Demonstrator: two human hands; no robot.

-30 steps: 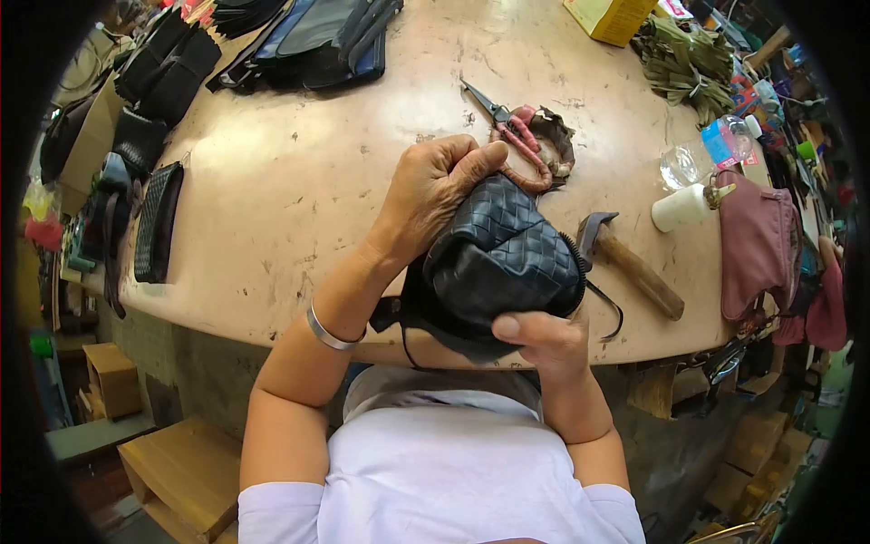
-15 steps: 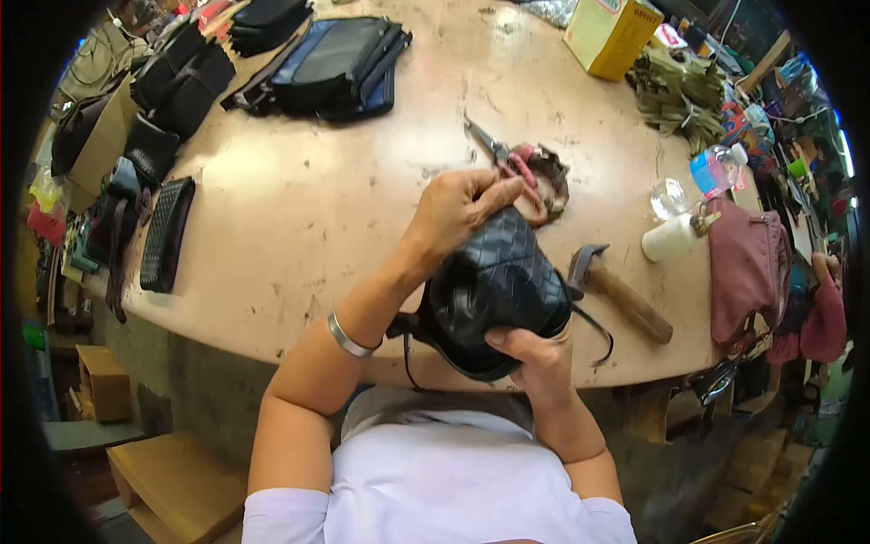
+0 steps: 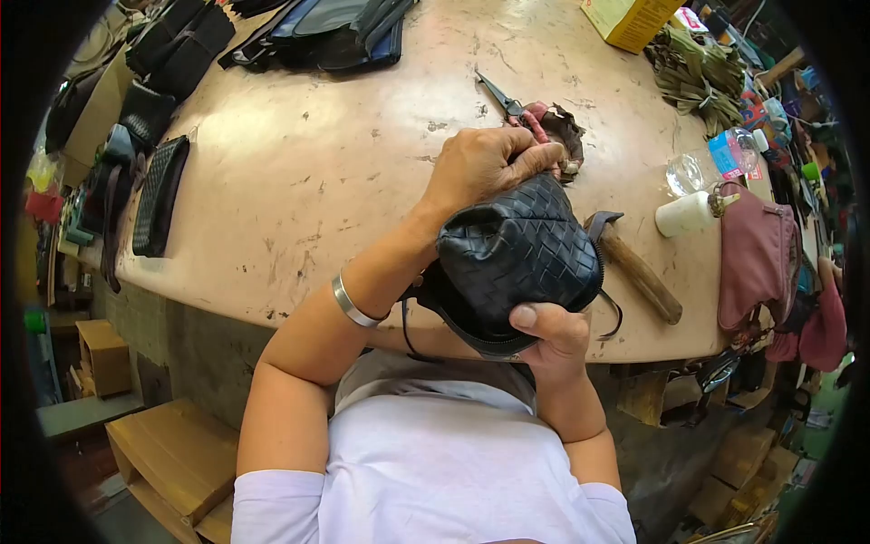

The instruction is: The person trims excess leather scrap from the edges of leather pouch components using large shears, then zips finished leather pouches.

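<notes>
Two hands grasp the black woven pouch (image 3: 530,249) over the near edge of the table (image 3: 263,213). The left hand (image 3: 489,165) is closed on its far end, thumb against curled fingers, most fingertips hidden; the right hand (image 3: 555,334) clasps the near right side, thumb on top, other fingers largely unseen. Beyond, the left hand partly covers the scissors' (image 3: 498,92) handles. Right, a hammer (image 3: 642,275) has its head partly behind the pouch. Far left, a blue-and-black bag (image 3: 335,38) is cut off.

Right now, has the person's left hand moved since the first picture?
Yes. Judged against the scissors on the table, the left hand has shifted right, over part of their handles.
</notes>
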